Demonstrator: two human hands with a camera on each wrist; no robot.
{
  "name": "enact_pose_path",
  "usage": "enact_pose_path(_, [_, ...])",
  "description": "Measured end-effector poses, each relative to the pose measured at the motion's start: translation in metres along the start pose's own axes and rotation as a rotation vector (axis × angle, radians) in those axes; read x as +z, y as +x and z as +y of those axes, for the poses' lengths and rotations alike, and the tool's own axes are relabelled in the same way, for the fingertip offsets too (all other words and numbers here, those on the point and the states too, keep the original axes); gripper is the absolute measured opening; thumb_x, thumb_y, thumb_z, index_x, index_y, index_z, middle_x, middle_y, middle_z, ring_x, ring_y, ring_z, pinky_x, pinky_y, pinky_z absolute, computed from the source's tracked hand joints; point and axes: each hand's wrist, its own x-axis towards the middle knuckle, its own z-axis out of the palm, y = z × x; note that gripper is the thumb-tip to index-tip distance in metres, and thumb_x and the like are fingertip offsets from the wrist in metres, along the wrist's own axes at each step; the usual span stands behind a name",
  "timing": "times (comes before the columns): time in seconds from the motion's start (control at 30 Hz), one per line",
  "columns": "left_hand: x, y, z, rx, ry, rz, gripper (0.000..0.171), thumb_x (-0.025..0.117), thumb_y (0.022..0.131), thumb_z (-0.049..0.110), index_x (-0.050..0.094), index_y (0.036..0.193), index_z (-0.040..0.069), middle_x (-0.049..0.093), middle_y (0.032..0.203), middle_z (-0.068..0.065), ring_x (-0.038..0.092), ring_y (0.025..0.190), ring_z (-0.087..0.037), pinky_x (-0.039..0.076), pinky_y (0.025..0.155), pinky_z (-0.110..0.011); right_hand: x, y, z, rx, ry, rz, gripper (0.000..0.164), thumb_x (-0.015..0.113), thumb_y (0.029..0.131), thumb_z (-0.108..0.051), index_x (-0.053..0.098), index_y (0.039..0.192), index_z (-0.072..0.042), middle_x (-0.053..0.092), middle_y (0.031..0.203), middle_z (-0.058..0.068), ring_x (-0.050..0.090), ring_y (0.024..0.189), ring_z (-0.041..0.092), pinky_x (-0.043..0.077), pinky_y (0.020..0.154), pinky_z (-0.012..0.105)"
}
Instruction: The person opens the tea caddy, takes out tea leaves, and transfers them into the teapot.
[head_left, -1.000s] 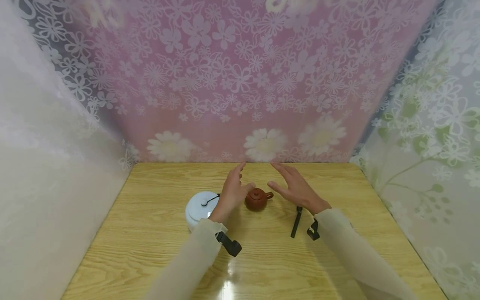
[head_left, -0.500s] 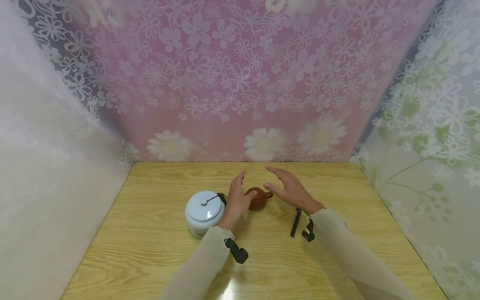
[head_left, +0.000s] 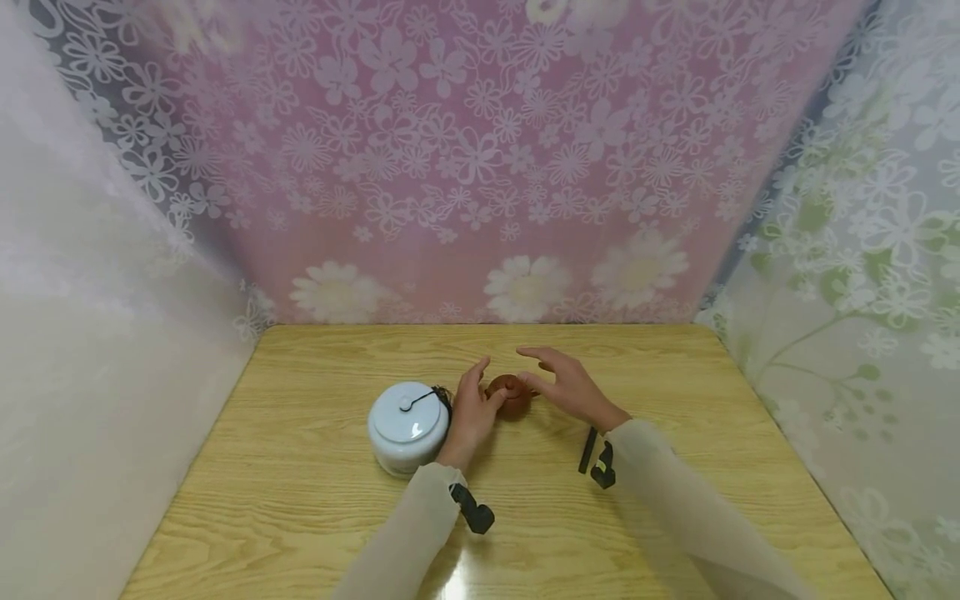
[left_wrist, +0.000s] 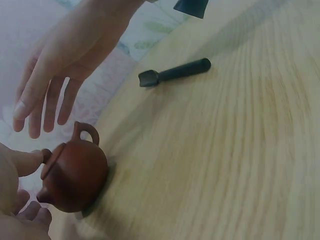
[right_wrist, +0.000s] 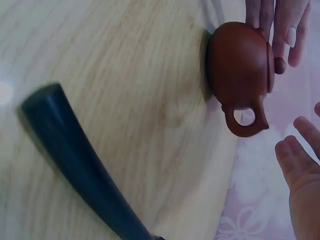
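Note:
A small reddish-brown clay teapot [head_left: 513, 407] stands on the wooden table, its lid on. My left hand [head_left: 472, 417] is at its spout side, fingers loosely spread. In the left wrist view the left thumb [left_wrist: 24, 162] overlaps the lid knob of the teapot [left_wrist: 77, 175]. My right hand [head_left: 573, 390] hovers on the handle side, thumb and fingers apart, holding nothing. The right wrist view shows a gap between the right fingers [right_wrist: 295, 155] and the looped handle [right_wrist: 245, 131]. A dark scoop [left_wrist: 182, 71] lies on the table near the right wrist.
A pale blue-white lidded jar [head_left: 405, 429] with a dark cord on its lid stands just left of my left forearm. The wooden table [head_left: 285, 500] runs back to a pink floral wall [head_left: 480, 208]. Patterned side walls stand left and right.
My right hand has moved left, closer to the teapot's handle. The left hand has come slightly nearer my body, beside the teapot. The teapot, jar and scoop stay in place.

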Motion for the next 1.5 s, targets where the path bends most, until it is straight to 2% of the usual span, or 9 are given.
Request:
enact_pose_path(0.2, [0.001, -0.001, -0.014, 0.015, -0.024, -0.031, 0.065, 0.073, 0.107, 0.016, 0.046, 0.166, 0.009, 0.042, 0.171, -0.019, 0.046, 0.155, -0.041, 0.044, 0.123, -0.057, 0.009, 0.000, 0.007, 0.003, 0.047, -0.006, 0.047, 0.070, 0.109, -0.031, 0.065, 0.153, -0.015, 0.063, 0.155, 0.011, 0.059, 0.145, 0.035, 0.051, 0.118, 0.057])
enact_pose_path(0.37, [0.004, -0.001, -0.020, 0.043, -0.005, -0.026, 0.063, 0.075, 0.105, 0.015, 0.051, 0.163, 0.006, 0.048, 0.168, -0.019, 0.047, 0.155, -0.040, 0.042, 0.125, -0.058, 0.015, 0.000, 0.013, 0.015, 0.082, -0.009, 0.045, 0.071, 0.108, -0.030, 0.067, 0.150, -0.013, 0.065, 0.153, 0.013, 0.060, 0.145, 0.037, 0.050, 0.118, 0.059])
enact_pose_path(0.6, [0.005, -0.003, -0.025, 0.035, -0.007, -0.021, 0.063, 0.076, 0.105, 0.018, 0.052, 0.161, 0.005, 0.050, 0.166, -0.019, 0.046, 0.156, -0.039, 0.041, 0.126, -0.058, 0.026, 0.000, 0.018, 0.059, 0.122, -0.035, 0.051, 0.075, 0.105, -0.032, 0.067, 0.149, -0.007, 0.065, 0.153, 0.012, 0.061, 0.143, 0.037, 0.053, 0.115, 0.057])
enact_pose_path(0.8, [0.005, -0.004, -0.029, 0.035, -0.024, -0.041, 0.062, 0.074, 0.107, 0.023, 0.051, 0.162, 0.004, 0.052, 0.164, -0.019, 0.051, 0.152, -0.039, 0.047, 0.121, -0.057, 0.032, 0.000, 0.018, 0.082, 0.171, -0.039, 0.049, 0.075, 0.105, -0.030, 0.069, 0.148, -0.008, 0.066, 0.153, 0.012, 0.067, 0.136, 0.035, 0.057, 0.110, 0.054])
enact_pose_path(1.03, [0.005, -0.003, -0.032, 0.049, -0.023, -0.049, 0.062, 0.073, 0.108, 0.024, 0.051, 0.162, 0.004, 0.052, 0.164, -0.020, 0.051, 0.152, -0.039, 0.045, 0.123, -0.057, 0.037, 0.000, 0.022, 0.097, 0.217, -0.034, 0.046, 0.074, 0.106, -0.032, 0.070, 0.147, -0.009, 0.066, 0.153, 0.010, 0.071, 0.128, 0.030, 0.061, 0.105, 0.047])
enact_pose_path(1.17, [0.006, -0.003, -0.033, 0.049, -0.038, -0.054, 0.062, 0.072, 0.108, 0.023, 0.050, 0.163, 0.004, 0.051, 0.164, -0.021, 0.050, 0.153, -0.039, 0.045, 0.123, -0.056, 0.038, 0.000, 0.022, 0.099, 0.243, -0.021, 0.044, 0.074, 0.106, -0.032, 0.073, 0.143, -0.010, 0.068, 0.152, 0.007, 0.071, 0.130, 0.030, 0.060, 0.106, 0.047])
enact_pose_path(1.37, [0.006, -0.004, -0.033, 0.042, -0.036, -0.051, 0.063, 0.073, 0.108, 0.024, 0.050, 0.163, 0.004, 0.052, 0.164, -0.020, 0.049, 0.153, -0.039, 0.044, 0.123, -0.057, 0.040, -0.001, 0.023, 0.090, 0.274, 0.009, 0.035, 0.077, 0.104, -0.032, 0.079, 0.136, -0.018, 0.070, 0.150, 0.004, 0.068, 0.137, 0.029, 0.058, 0.110, 0.048])
enact_pose_path(1.5, [0.007, -0.003, -0.035, 0.047, -0.026, -0.050, 0.063, 0.073, 0.108, 0.024, 0.050, 0.163, 0.004, 0.052, 0.164, -0.020, 0.049, 0.154, -0.039, 0.044, 0.123, -0.057, 0.038, -0.001, 0.022, 0.082, 0.280, 0.016, 0.036, 0.077, 0.104, -0.029, 0.079, 0.136, -0.015, 0.069, 0.150, 0.005, 0.068, 0.137, 0.030, 0.057, 0.110, 0.050])
